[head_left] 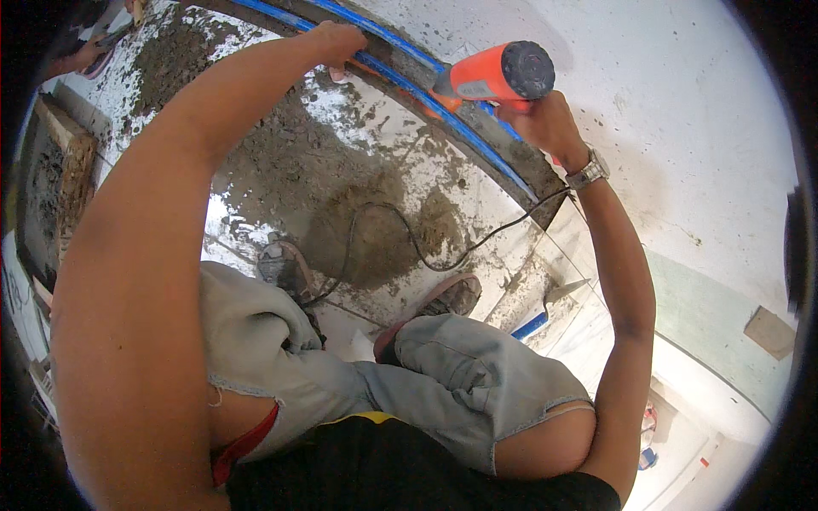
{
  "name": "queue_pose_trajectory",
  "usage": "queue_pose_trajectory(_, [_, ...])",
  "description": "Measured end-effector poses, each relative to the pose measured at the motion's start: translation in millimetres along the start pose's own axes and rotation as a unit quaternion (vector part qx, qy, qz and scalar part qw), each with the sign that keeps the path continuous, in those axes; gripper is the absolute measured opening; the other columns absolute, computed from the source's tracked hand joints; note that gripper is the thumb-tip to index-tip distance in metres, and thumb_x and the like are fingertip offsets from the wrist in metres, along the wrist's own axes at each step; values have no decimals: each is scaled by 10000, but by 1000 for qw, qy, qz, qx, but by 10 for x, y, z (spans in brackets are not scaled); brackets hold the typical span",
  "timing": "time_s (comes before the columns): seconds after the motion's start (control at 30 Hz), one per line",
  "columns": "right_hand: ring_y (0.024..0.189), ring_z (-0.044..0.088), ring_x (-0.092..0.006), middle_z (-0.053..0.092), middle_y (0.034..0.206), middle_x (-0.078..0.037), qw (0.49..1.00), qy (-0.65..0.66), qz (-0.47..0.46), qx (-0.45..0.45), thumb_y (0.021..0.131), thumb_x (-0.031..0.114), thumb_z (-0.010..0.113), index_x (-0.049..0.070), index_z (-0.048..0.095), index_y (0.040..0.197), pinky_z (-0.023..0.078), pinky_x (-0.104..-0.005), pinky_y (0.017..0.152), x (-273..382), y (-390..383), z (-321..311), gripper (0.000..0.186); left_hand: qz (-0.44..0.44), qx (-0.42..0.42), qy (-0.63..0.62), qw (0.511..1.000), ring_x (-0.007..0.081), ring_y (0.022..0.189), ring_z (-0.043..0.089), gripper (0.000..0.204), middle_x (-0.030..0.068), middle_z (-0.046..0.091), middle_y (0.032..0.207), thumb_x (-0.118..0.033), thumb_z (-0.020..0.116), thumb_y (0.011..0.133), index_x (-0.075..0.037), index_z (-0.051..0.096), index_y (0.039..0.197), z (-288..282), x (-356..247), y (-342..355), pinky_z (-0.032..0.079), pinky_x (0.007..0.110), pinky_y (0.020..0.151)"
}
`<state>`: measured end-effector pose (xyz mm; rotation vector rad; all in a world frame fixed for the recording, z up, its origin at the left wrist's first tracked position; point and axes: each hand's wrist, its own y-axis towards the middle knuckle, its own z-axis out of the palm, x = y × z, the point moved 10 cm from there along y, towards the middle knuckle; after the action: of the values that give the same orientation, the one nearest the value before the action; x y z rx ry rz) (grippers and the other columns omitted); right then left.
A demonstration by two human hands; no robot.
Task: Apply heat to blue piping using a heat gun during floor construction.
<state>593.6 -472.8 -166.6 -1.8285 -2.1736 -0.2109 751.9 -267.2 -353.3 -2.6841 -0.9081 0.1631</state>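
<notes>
My right hand [545, 128], with a metal watch on its wrist, is closed around the handle of an orange heat gun [486, 72] with a black rear end. Its nozzle points left, close to two blue pipes [477, 146] that run along the foot of the white wall. My left hand [341, 44] is farther along, its fingers closed on the nearer pipe; part of the grip is hidden by the hand itself. Orange colour shows along the pipes below the nozzle. A black cord [409, 234] curves from beside my right wrist across the floor towards my feet.
Grey mortar [298, 162] is smeared over the white tiles. A trowel [532, 324] with a blue handle lies right of my shoe [452, 295]. At the far left are a rough wooden plank [75, 183] and another person's hand [83, 56]. The wall [665, 111] bounds the right side.
</notes>
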Motion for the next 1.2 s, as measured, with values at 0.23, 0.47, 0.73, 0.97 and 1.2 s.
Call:
queue_pose_trajectory(0.23, [782,702,-328,724,856,-163,1000,-1,-4,1,775,233,755,85,721,1018,533,-388,686,3,-19,-10,287,-8,57,16,998,294,1223,565,822,86,602,1227,-315,918,563,-115,574,1282,41,-16,14,538,465,904])
queue_pose_trajectory(0.47, [792,705,-334,724,867,-163,1000,0,-23,-11,771,232,753,80,719,1007,539,-394,682,8,7,-30,283,5,18,15,1000,288,1193,592,759,82,634,1186,-310,919,568,-108,602,1228,38,20,5,538,461,892])
queue_pose_trajectory(0.73, [865,708,-342,732,904,-158,999,23,39,22,767,329,767,102,705,1042,559,-415,751,-150,-38,-14,363,8,-4,0,1000,288,1175,612,678,88,660,1167,-268,920,580,-106,637,1175,-58,-29,-24,530,465,892])
queue_pose_trajectory(0.97, [889,712,-323,737,945,-155,996,39,77,31,770,337,770,106,705,1088,556,-389,780,-306,-125,-47,399,2,24,6,1000,289,1169,614,669,83,660,1161,-267,918,580,-105,638,1165,-20,-33,-7,528,467,891])
queue_pose_trajectory(1.2, [938,713,-294,745,987,-129,987,74,138,34,754,260,789,118,700,1117,544,-379,801,-513,-278,-96,400,11,35,0,999,293,1211,578,743,79,620,1243,-258,900,594,-122,599,1260,2,-39,44,540,478,890])
